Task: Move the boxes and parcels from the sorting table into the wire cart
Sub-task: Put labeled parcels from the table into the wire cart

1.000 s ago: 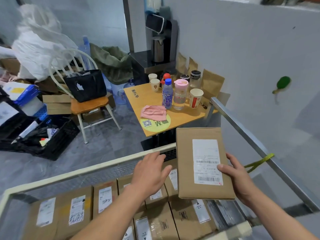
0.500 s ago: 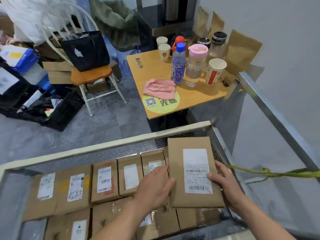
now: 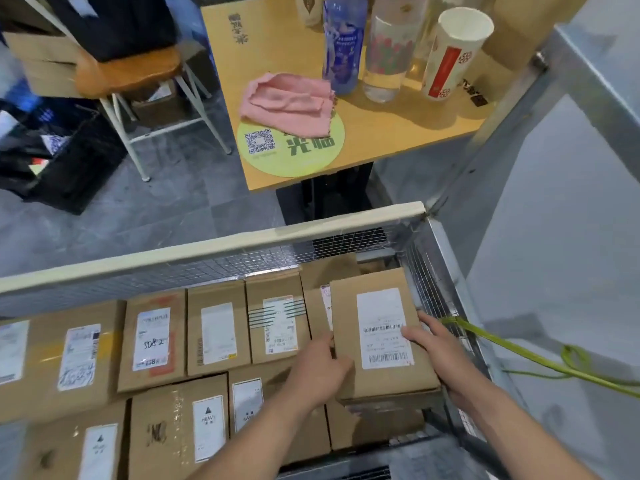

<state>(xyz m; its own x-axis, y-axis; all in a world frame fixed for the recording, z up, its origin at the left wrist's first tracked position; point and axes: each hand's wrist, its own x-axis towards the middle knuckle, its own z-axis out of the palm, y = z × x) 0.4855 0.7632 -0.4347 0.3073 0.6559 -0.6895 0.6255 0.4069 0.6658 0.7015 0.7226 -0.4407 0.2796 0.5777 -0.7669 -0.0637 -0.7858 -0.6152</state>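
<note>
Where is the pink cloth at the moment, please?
In the head view, the pink cloth lies on the wooden table beyond the wire cart, partly covering a green round sticker.

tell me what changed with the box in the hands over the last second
The labelled box came down from above the rim into the wire cart, onto the parcels in its right far corner. Left hand and right hand are still on its sides. The packed boxes below stayed put.
</note>
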